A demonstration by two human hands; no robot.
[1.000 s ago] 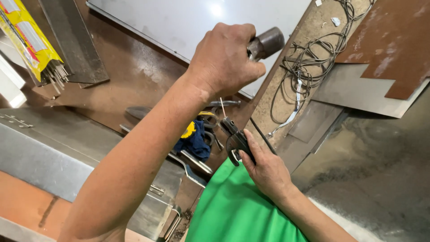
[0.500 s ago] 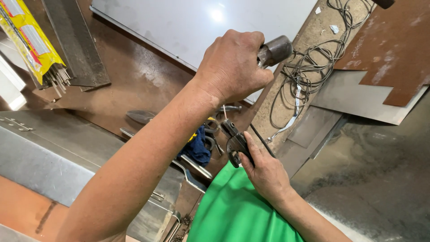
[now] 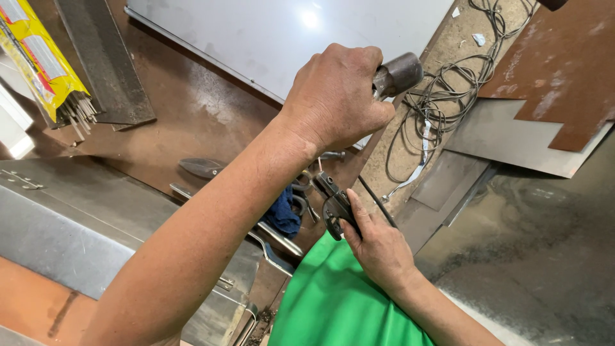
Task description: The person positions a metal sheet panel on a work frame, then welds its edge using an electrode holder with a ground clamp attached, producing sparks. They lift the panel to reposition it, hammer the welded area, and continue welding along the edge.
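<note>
The right hand (image 3: 378,247), nearest the camera above the green garment (image 3: 339,307), is closing its fingers around black locking pliers (image 3: 334,206), which are sitting at the near edge of the brown workbench (image 3: 192,122), just beside a blue rag (image 3: 282,214) and loose hand tools. The left hand (image 3: 336,93) is reaching over them, its fingers wrapping tightly around the handle of a hammer (image 3: 397,74) whose steel head is protruding past the knuckles. Farther back, a pale metal sheet (image 3: 269,32) is lying along the far edge, a yellow packet of welding rods (image 3: 41,61) is resting at the far left corner, and coiled grey cable (image 3: 448,90) is lying on the floor.
</note>
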